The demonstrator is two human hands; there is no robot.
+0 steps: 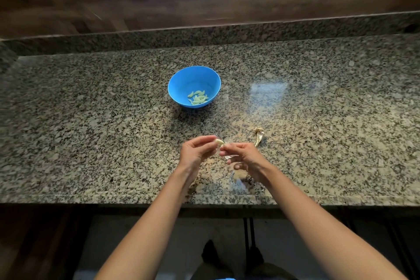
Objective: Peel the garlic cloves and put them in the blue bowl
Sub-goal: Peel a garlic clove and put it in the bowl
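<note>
**A:** From the head camera, where are the edges?

**B:** The granite counter runs the full width of the view. Its front edge lies just below the wrists, and both forearms cross it. At the back, a low granite ledge rises against a wooden wall.

**A:** How much room is there around the hands?

**B:** Broad granite lies to the left and right of them. The blue bowl sits farther back, a little left of centre and well apart from the hands, with open counter between. A dry garlic stalk lies just beyond the right hand and to its right, near it but not touching.

**A:** What about the grip?

**B:** The left hand has its fingers curled, and thumb and fingertips pinch a garlic clove above the counter. The right hand meets it from the other side, its thumb and forefinger closed on the papery skin at the clove's tip. The other fingers are loosely bent underneath. I can't tell how much of the skin is free.

**A:** And the finished ones?

**B:** Several peeled cloves lie on the bowl's floor, toward its near side.
</note>
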